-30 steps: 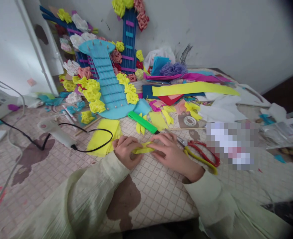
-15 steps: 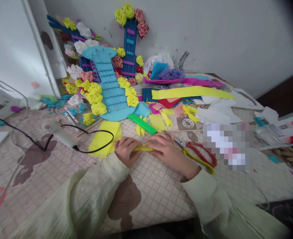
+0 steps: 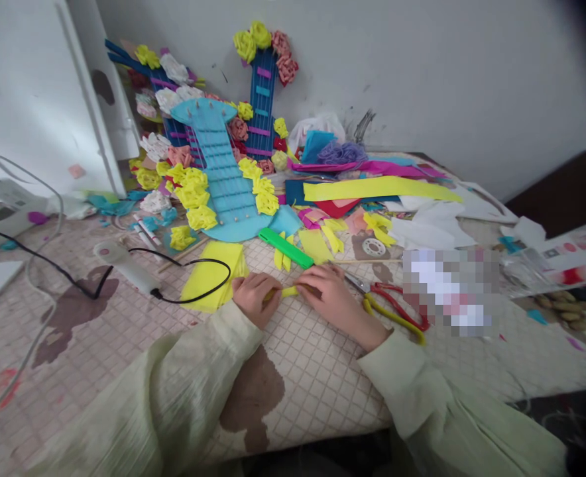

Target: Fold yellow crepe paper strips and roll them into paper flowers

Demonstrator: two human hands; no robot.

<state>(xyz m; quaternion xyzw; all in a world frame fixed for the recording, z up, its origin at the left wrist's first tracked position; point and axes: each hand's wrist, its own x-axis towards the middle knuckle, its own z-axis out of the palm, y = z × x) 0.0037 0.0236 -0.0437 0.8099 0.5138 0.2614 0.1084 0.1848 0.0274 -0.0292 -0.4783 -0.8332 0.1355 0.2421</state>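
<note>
My left hand (image 3: 256, 298) and my right hand (image 3: 329, 296) are closed on the two ends of a narrow folded strip of yellow crepe paper (image 3: 290, 291), just above the table. The strip's middle shows between the fingers; its ends are hidden in my hands. Left of my left hand lies a stack of yellow paper sheets (image 3: 208, 273), with a black cord looped over it. Directly beyond my hands is a green box-cutter-like tool (image 3: 286, 248). Scissors (image 3: 395, 306) with red and yellow handles lie beside my right hand.
A white glue gun (image 3: 126, 268) rests at the left. Behind stands a light blue paper guitar (image 3: 223, 169) trimmed with yellow paper roses, before a dark blue one (image 3: 262, 99) leaning on the wall. Paper scraps, a long yellow strip (image 3: 380, 189) and purple yarn (image 3: 343, 150) crowd the back right.
My hands have drawn slightly apart and the fingers have curled tighter round the strip, which looks narrower. The whole view has shifted a little.
</note>
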